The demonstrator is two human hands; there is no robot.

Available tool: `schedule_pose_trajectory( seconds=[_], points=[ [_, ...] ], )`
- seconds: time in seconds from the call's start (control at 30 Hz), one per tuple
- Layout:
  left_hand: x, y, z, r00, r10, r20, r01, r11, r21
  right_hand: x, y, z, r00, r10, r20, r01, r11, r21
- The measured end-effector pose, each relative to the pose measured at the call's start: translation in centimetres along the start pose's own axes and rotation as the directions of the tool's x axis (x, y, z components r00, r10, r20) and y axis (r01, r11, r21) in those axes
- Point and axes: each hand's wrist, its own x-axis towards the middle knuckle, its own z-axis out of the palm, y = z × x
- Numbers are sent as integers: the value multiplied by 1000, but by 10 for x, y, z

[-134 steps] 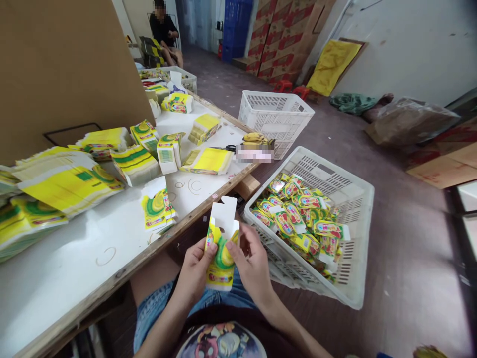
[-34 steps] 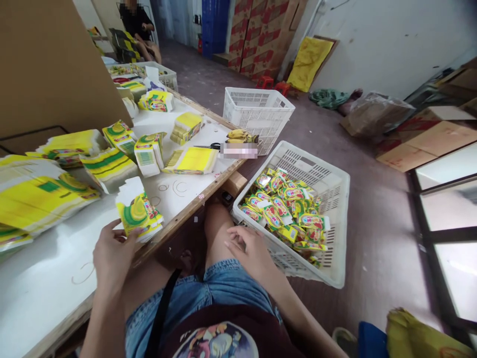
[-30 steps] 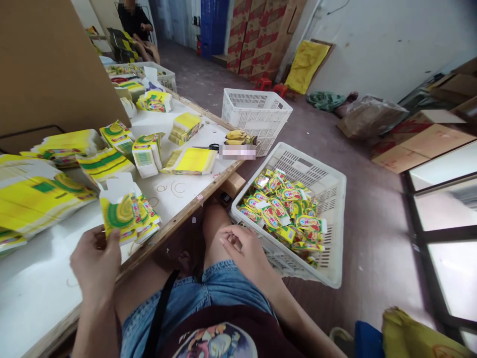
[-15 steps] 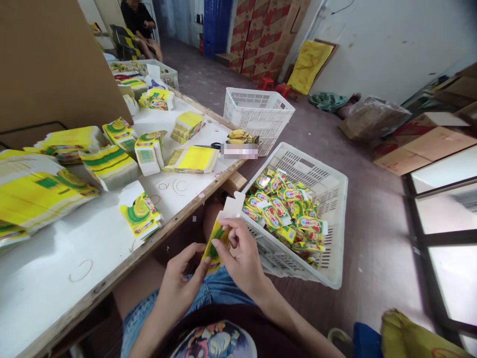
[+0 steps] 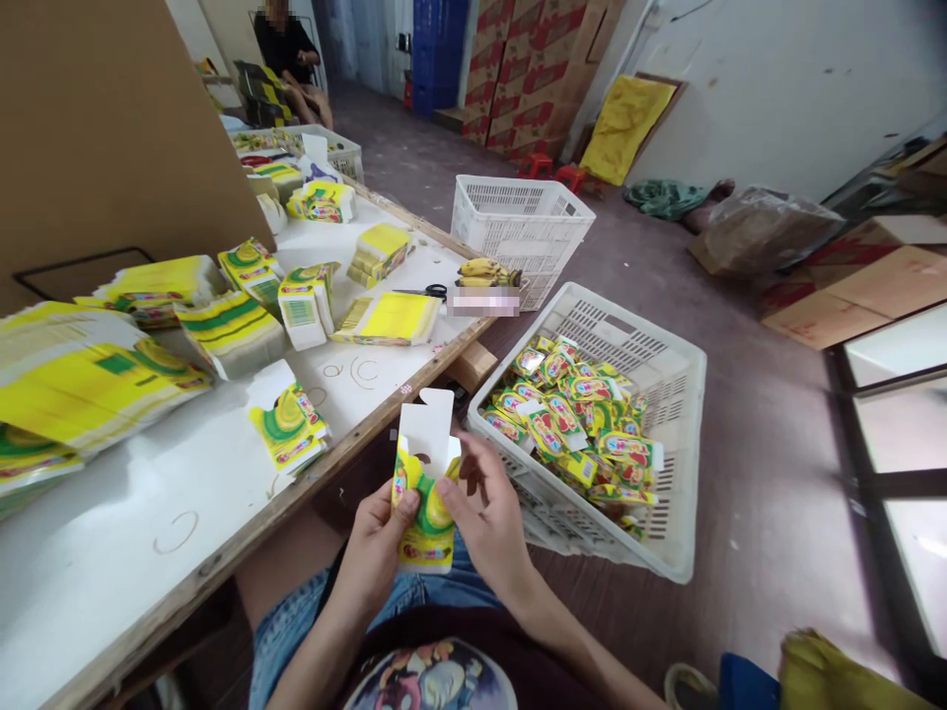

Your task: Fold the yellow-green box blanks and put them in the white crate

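A small yellow and green carton (image 5: 427, 493) stands upright over my lap, its white top flap raised. My left hand (image 5: 377, 547) grips its left side and my right hand (image 5: 484, 513) pinches its right side near the top. On the white table (image 5: 110, 552) to my left lies a short stack of flat cartons (image 5: 290, 429), just inside the table's edge. A white crate (image 5: 670, 444) to my right holds several folded cartons (image 5: 577, 419).
Tall piles of flat yellow cartons (image 5: 89, 375) cover the table's left and back. A second white crate (image 5: 522, 222) stands on the floor beyond, bananas (image 5: 484, 273) and scissors lie at the table's far edge. Another person (image 5: 292, 59) sits far back. Cardboard boxes (image 5: 880, 286) lie right.
My left hand lifted one flat carton off the short stack and brought it over my lap. Both hands now hold it opened into a box shape with its flap up.
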Motion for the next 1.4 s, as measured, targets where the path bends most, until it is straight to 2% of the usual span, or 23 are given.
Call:
schedule_pose_trajectory(
  seconds=[0.07, 0.2, 0.33, 0.43, 0.53, 0.67, 0.77, 0.93, 1.03, 1.1, 1.13, 1.2, 1.3, 1.4],
  points=[
    [2, -3, -3, 999, 32, -35, -27, 993, 118, 1, 6, -3, 997, 51, 58, -48, 998, -41],
    [1, -2, -1, 991, 132, -6, -123, 939, 320, 2, 13, -9, 994, 104, 20, -101, 990, -96],
    [-3, 7, 5, 982, 184, 48, -190, 943, 275, 5, 14, -16, 992, 111, 65, -119, 984, 129],
    [-5, 16, 6, 978, 136, 161, -170, 959, 228, 8, 13, -25, 981, 59, 187, -97, 974, 204],
    [-7, 23, 5, 960, 49, 277, -100, 980, 174, 11, 10, -36, 955, 49, 294, -102, 980, 170],
    [-10, 22, 5, 932, -36, 360, -18, 989, 146, 15, 3, -46, 942, 19, 334, -46, 996, 73],
    [-11, 17, 7, 936, -45, 350, 1, 992, 123, 16, 2, -45, 959, -43, 282, 39, 999, 20],
    [-11, 16, 8, 960, -28, 277, -15, 988, 154, 16, 8, -38, 992, 13, 129, -30, 991, 131],
    [-9, 14, 6, 962, -28, 270, -33, 975, 218, 18, 9, -41, 985, -80, 152, 71, 995, 64],
    [-7, 11, 5, 972, 7, 234, -74, 957, 279, 20, 7, -46, 973, -153, 174, 152, 988, 19],
    [-6, 9, 4, 977, 28, 210, -95, 945, 314, 20, 7, -48, 970, -154, 186, 155, 988, 8],
    [-4, 6, 3, 985, 74, 157, -128, 919, 373, 20, 6, -50, 968, -63, 244, 66, 998, -4],
    [-3, 3, 4, 988, 103, 117, -142, 906, 399, 18, 9, -46, 917, 144, 373, -139, 989, -40],
    [-3, 4, 4, 987, 78, 142, -127, 916, 381, 17, 13, -39, 910, 217, 352, -177, 974, -142]
  ],
)
